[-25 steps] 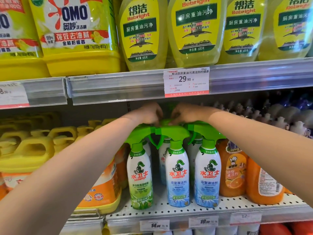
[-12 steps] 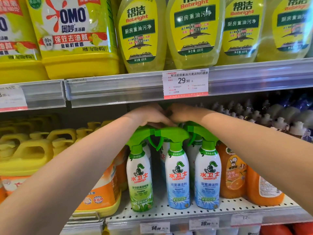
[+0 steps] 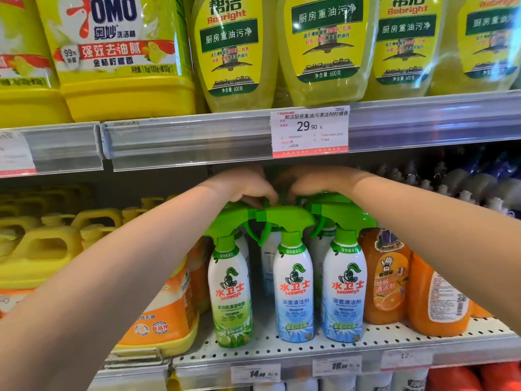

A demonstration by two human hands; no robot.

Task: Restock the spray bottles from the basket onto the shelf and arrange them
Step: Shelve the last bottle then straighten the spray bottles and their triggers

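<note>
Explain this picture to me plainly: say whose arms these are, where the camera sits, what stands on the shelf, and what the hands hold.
No machine here: a person wears a camera on the head, looking forward and down a store shelf. The left hand and right hand reach over three white spray bottles with green trigger heads: one green-labelled, two blue-labelled. Both hands curl onto the trigger tops behind the front row; exactly which bottle each grips is hidden. Orange bottles stand right, yellow jugs left.

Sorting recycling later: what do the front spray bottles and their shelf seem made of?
Spray bottles: likely plastic, glossy white bodies with printed labels and smooth moulded green trigger heads. Shelf: probably painted metal, pale, matte and perforated with rows of holes.
</note>
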